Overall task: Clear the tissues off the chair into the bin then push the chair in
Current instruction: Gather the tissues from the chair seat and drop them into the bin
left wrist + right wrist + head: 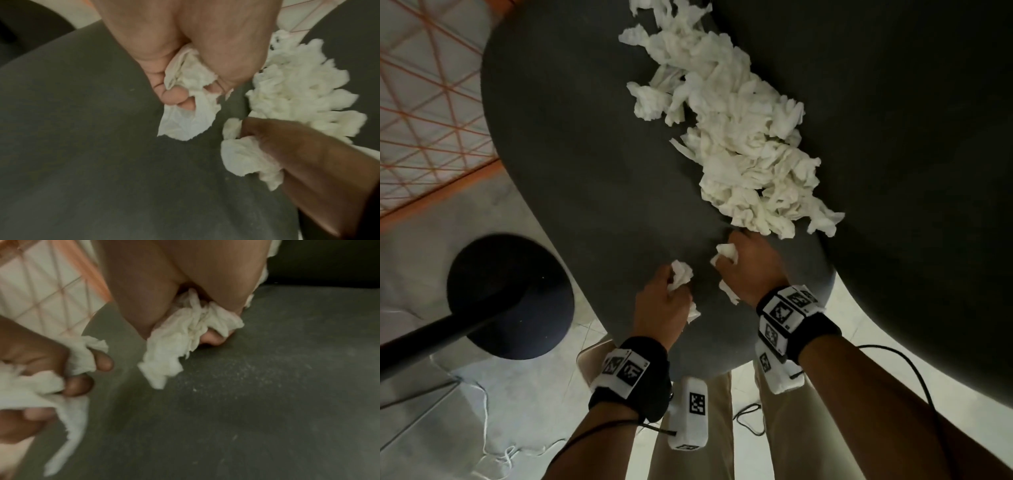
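Observation:
A long heap of crumpled white tissues lies along the back of the dark grey chair seat, against the dark backrest. Over the seat's near end, my left hand grips a wad of tissue, also plain in the left wrist view as tissue squeezed in the curled fingers. Just to its right my right hand grips another wad, seen hanging from the fist in the right wrist view as tissue. The heap's near end lies just beyond both hands.
An orange wire-mesh basket stands on the floor at the left of the chair. A round black armrest pad on a black arm juts out at the lower left. Pale tiled floor with thin cables lies below, beside my legs.

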Tool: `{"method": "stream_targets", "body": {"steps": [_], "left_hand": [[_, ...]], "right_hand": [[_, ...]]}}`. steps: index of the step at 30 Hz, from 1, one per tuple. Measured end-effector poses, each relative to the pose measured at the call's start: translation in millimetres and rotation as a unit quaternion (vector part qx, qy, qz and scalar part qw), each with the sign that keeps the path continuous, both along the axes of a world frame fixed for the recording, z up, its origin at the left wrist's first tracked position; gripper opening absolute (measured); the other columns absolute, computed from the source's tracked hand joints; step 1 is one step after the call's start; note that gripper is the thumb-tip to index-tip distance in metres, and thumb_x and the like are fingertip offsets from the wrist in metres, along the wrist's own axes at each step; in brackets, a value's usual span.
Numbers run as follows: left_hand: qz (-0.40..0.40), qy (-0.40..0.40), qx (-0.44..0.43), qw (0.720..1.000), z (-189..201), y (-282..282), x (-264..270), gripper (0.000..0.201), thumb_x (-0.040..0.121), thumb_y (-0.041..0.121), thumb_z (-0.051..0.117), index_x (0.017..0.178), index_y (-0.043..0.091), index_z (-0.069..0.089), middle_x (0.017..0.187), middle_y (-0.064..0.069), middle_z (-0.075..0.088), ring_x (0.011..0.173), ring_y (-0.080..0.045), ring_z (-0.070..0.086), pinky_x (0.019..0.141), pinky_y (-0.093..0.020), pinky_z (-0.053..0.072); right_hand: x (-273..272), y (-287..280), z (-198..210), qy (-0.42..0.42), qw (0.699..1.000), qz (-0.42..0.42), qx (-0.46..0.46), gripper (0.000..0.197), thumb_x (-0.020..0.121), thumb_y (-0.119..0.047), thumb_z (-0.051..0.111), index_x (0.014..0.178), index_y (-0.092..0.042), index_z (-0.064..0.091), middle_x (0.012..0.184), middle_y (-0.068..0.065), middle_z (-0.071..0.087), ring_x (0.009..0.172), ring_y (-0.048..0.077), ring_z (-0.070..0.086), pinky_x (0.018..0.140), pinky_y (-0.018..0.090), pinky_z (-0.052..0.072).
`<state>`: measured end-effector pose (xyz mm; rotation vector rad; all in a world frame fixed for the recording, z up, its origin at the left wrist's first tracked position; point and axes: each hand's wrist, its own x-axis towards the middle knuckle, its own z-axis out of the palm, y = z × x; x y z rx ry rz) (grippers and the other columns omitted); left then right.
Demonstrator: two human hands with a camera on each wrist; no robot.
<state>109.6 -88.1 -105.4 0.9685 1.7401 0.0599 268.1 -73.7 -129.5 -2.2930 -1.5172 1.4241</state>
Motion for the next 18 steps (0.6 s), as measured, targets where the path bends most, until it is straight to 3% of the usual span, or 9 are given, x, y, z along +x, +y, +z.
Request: {"method": "stream_targets", "body": {"steps": [2, 5, 8, 9, 11, 13, 15, 18], "left_hand": [[-0.038, -0.012, 0.016, 0.999, 8, 14, 11, 0.023, 0.09, 0.011, 0.054, 0.108, 0.022, 0.062, 0.09, 0.005, 0.064, 0.081, -0.009, 0.061, 0.071, -0.02, 0.048], [-0.084, -0.024, 0.074, 0.993, 19, 31, 34, 0.005, 0.09, 0.02, 0.056, 0.088, 0.019, 0.06, 0.071, 0.009, 0.06, 0.062, 0.002, 0.057, 0.056, -0.007, 0.04], [-0.077, -0.031, 0.124, 0.989, 21, 44, 57, 0.024, 0.09, 0.032, 0.059, 0.073, 0.016, 0.057, 0.061, 0.006, 0.057, 0.056, 0.0, 0.055, 0.053, -0.011, 0.038], [-0.085, -0.025, 0.128, 0.988, 20, 49, 63, 0.027, 0.092, 0.037, 0.057, 0.075, 0.016, 0.057, 0.063, 0.007, 0.058, 0.06, -0.001, 0.057, 0.058, -0.015, 0.04], [-0.126, -0.007, 0.109, 0.986, 16, 55, 71, 0.026, 0.098, 0.04, 0.046, 0.098, 0.018, 0.06, 0.081, 0.003, 0.064, 0.079, -0.011, 0.062, 0.073, -0.027, 0.045], [-0.161, -0.012, 0.093, 0.982, 10, 58, 75, 0.021, 0.099, 0.029, 0.042, 0.117, 0.028, 0.053, 0.1, 0.0, 0.065, 0.095, -0.021, 0.062, 0.085, -0.038, 0.05], [-0.201, -0.033, 0.098, 0.974, 8, 58, 78, 0.029, 0.098, 0.02, 0.043, 0.12, 0.038, 0.048, 0.109, -0.001, 0.065, 0.101, -0.022, 0.062, 0.091, -0.041, 0.052], [-0.302, -0.042, 0.141, 0.942, 9, 58, 90, 0.032, 0.098, 0.027, 0.047, 0.128, 0.036, 0.046, 0.113, -0.002, 0.067, 0.106, -0.024, 0.063, 0.091, -0.043, 0.052]], "right_hand": [[6, -8, 4, 0.032, 0.997, -0.062, 0.017, 0.016, 0.084, -0.021, 0.063, 0.083, -0.015, 0.048, 0.098, 0.003, 0.052, 0.093, 0.028, 0.056, 0.075, 0.033, 0.042], [18, -27, 9, 0.036, 0.993, -0.112, -0.009, 0.014, 0.085, -0.014, 0.061, 0.095, -0.021, 0.054, 0.09, -0.002, 0.057, 0.083, 0.021, 0.056, 0.072, 0.028, 0.039], [25, -52, 11, 0.056, 0.981, -0.184, -0.01, 0.031, 0.082, -0.004, 0.058, 0.083, -0.035, 0.051, 0.079, -0.004, 0.062, 0.077, 0.022, 0.062, 0.071, 0.033, 0.051], [27, -59, 13, 0.072, 0.973, -0.221, -0.013, 0.033, 0.082, -0.001, 0.055, 0.079, -0.033, 0.052, 0.076, -0.005, 0.061, 0.074, 0.02, 0.061, 0.069, 0.032, 0.051], [30, -69, 17, 0.081, 0.962, -0.259, -0.029, 0.029, 0.083, -0.001, 0.052, 0.076, -0.028, 0.057, 0.073, -0.006, 0.059, 0.072, 0.017, 0.058, 0.068, 0.028, 0.047], [34, -75, 21, 0.079, 0.958, -0.271, -0.045, 0.017, 0.089, -0.009, 0.053, 0.08, -0.021, 0.06, 0.075, -0.005, 0.058, 0.075, 0.016, 0.056, 0.072, 0.027, 0.042], [37, -78, 25, 0.076, 0.951, -0.295, -0.057, 0.006, 0.09, -0.016, 0.055, 0.087, -0.017, 0.061, 0.079, -0.002, 0.059, 0.078, 0.017, 0.056, 0.074, 0.027, 0.041], [41, -77, 27, 0.081, 0.939, -0.324, -0.078, 0.008, 0.086, -0.023, 0.059, 0.092, -0.018, 0.06, 0.085, 0.002, 0.064, 0.081, 0.02, 0.059, 0.073, 0.03, 0.044]]}}
